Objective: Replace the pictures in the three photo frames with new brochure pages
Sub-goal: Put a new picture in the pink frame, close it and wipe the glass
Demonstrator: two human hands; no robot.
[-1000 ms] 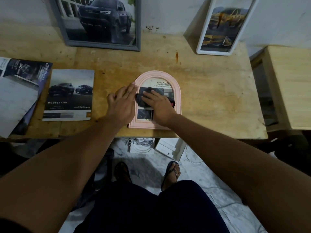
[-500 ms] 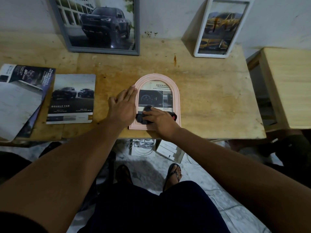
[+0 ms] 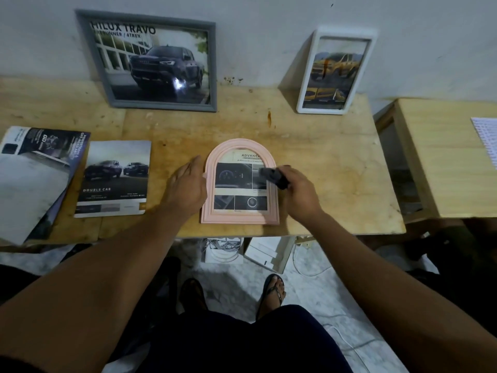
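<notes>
A pink arched photo frame [image 3: 240, 216] lies flat near the table's front edge, a brochure page with dashboard pictures showing behind its glass. My left hand [image 3: 188, 188] rests flat against the frame's left side. My right hand [image 3: 298, 193] grips a dark cloth [image 3: 274, 177] at the frame's right edge, over the glass. A grey frame [image 3: 113, 76] with a dark pickup picture and a white frame [image 3: 305, 103] with a yellow truck picture lean against the wall at the back.
A "Double Cab" brochure [image 3: 114, 179] lies left of the pink frame, with more brochure pages [image 3: 35, 179] overlapping the wooden table's [image 3: 336, 162] left end. A second wooden table [image 3: 443, 162] stands to the right. Boxes and cables [image 3: 247, 251] sit on the floor under the table.
My right hand with the cloth has moved from the lower glass up and right to the frame's right edge. My left hand slid slightly off the frame's left border.
</notes>
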